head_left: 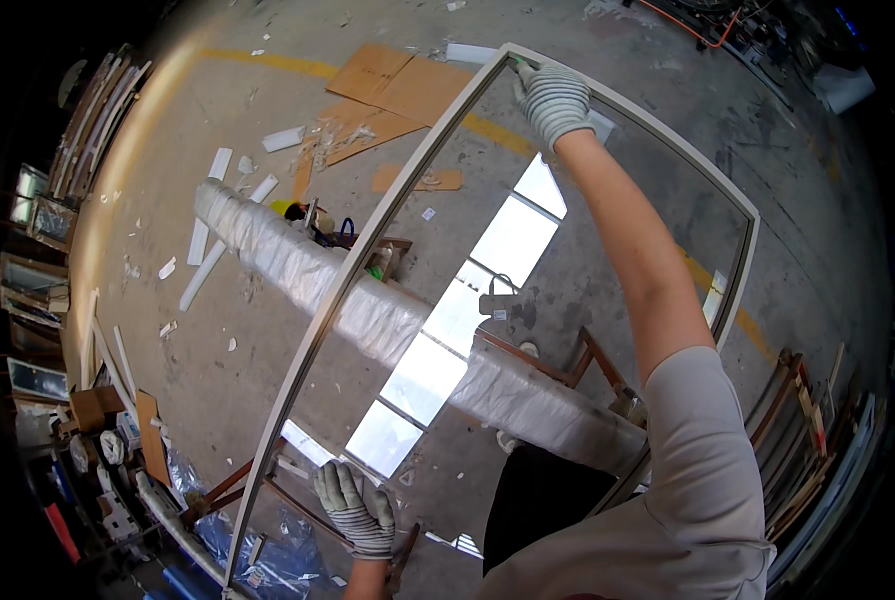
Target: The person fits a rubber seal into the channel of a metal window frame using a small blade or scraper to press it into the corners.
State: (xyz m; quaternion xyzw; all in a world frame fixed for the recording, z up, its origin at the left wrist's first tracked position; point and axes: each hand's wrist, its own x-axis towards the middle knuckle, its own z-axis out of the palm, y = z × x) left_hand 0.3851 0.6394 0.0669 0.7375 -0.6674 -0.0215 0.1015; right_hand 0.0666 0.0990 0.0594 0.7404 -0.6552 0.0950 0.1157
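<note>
Right hand (pixel 553 105), gloved, bent over far corner of glazed frame (pixel 359 248), pinch or mere press not tellable; left hand (pixel 355 512) gloved, loosely spread, palm up, inside left edge. Frame above wrapped beam (pixel 279 254) (contact unclear). Possible hazards: tilting, from uneven support; slipping, from loose grasp.

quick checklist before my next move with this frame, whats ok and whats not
1. Right hand on the frame: ok, it is at the far corner.
2. Left hand supporting the near end: cannot tell; the fingers are spread and contact is unclear.
3. Gloves on both hands: ok, striped cuffs show on each.
4. Glass pane free of cracks: cannot tell; bright reflections cover part of it.
5. Frame resting on the plastic-wrapped bar: cannot tell; the bar shows through the pane, but the gap is not visible.
6. Floor free of scraps: not ok; cardboard and white strips lie about.
</note>
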